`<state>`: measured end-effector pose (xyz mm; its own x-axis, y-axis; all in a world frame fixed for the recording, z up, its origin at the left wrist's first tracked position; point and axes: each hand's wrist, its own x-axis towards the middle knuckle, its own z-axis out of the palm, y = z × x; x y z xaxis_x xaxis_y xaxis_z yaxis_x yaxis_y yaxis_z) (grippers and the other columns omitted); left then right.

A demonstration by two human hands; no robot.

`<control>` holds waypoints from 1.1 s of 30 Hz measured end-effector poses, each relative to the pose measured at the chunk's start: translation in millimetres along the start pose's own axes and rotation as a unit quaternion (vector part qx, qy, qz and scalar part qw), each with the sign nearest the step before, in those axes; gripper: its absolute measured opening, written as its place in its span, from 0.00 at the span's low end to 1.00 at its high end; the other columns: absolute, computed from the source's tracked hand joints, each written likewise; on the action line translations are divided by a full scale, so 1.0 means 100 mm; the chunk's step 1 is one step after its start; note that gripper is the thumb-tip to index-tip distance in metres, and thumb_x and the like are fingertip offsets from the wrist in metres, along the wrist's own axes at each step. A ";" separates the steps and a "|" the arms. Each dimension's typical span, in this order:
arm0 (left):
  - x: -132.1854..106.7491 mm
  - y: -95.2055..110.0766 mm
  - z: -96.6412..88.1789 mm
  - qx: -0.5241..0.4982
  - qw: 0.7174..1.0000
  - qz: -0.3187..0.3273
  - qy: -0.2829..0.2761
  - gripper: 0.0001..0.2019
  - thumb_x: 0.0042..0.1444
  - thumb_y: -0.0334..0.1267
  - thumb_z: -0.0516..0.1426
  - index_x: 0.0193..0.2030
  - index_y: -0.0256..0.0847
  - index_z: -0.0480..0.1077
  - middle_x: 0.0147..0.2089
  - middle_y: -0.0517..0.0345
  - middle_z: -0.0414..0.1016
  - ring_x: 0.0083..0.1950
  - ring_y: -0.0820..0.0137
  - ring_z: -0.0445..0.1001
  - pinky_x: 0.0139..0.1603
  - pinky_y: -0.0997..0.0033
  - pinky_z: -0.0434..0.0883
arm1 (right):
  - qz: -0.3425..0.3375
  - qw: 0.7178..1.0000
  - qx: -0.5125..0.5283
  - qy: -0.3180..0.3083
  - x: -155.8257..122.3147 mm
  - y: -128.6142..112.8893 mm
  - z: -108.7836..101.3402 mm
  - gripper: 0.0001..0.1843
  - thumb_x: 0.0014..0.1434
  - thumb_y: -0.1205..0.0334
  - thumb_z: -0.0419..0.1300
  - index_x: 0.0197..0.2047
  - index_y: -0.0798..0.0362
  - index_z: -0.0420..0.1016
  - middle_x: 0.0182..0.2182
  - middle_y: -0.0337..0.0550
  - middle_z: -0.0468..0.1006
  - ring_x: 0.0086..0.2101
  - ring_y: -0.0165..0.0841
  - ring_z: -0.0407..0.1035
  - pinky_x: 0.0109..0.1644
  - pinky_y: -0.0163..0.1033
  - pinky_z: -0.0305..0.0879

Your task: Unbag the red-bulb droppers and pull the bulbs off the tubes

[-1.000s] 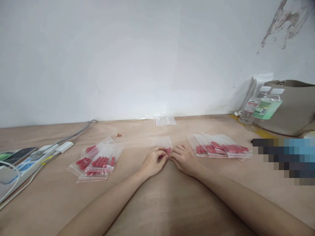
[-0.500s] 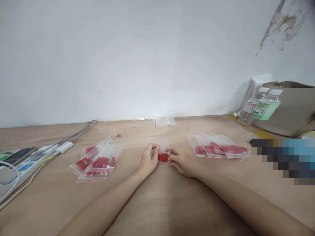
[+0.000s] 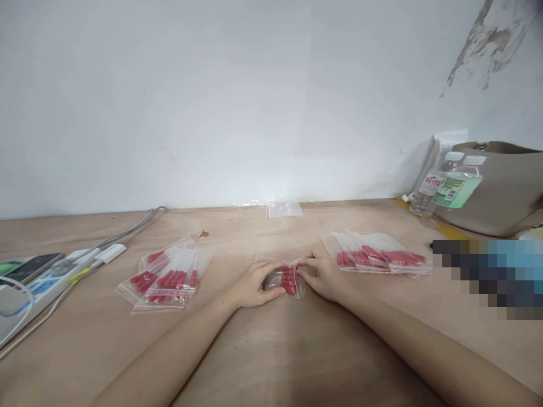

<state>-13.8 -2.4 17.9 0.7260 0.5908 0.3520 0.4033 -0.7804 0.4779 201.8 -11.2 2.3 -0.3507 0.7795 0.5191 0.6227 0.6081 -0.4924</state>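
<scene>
A small clear zip bag with several red, stick-like pieces in it lies on the table in front of me, its zip edge toward the right. My left hand arches over the bag's left part, thumb on the near side and fingers on the far side, gripping it. At the zip edge, my right hand pinches the bag between thumb and fingers. Similar filled bags lie in an overlapping group on the left and in a fanned row on the right.
An empty zip bag lies against the wall. A power strip with cables and a phone occupy the left side. Two bottles stand by a grey-beige bag at the right, and a brown scrap lies behind the left group.
The held bag has turned so its zip edge faces right. My left hand has shifted left and spread round it; my right hand has moved slightly right, along the bag's edge.
</scene>
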 end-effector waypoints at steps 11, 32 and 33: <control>0.02 -0.03 0.02 0.027 0.998 -0.032 0.041 0.22 0.53 0.41 0.56 0.54 0.44 0.61 0.50 0.52 0.69 0.50 0.64 0.67 0.51 0.62 0.64 | 0.031 0.994 0.070 -0.080 0.06 -0.04 0.01 0.17 0.53 0.63 0.58 0.48 0.51 0.68 0.44 0.46 0.72 0.45 0.36 0.65 0.48 0.43 0.60; 0.02 -0.05 0.03 0.049 0.996 -0.055 0.054 0.21 0.53 0.46 0.55 0.53 0.43 0.62 0.47 0.51 0.69 0.47 0.63 0.68 0.48 0.62 0.65 | 0.126 0.976 0.149 -0.096 0.15 -0.05 0.10 0.08 0.51 0.61 0.57 0.36 0.54 0.68 0.32 0.39 0.74 0.32 0.29 0.67 0.36 0.36 0.61; 0.02 -0.05 0.03 0.047 0.996 -0.054 0.054 0.21 0.53 0.46 0.55 0.53 0.43 0.62 0.48 0.51 0.69 0.48 0.63 0.67 0.49 0.62 0.65 | 0.121 0.978 0.137 -0.105 0.15 -0.06 0.09 0.07 0.52 0.61 0.56 0.35 0.54 0.69 0.31 0.39 0.74 0.31 0.29 0.67 0.35 0.36 0.61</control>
<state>-12.8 2.0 13.3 0.6132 0.6869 0.3902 0.5300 -0.7240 0.4416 187.1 -1.5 6.8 -0.3711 0.9013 0.2237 0.5046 0.3979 -0.7662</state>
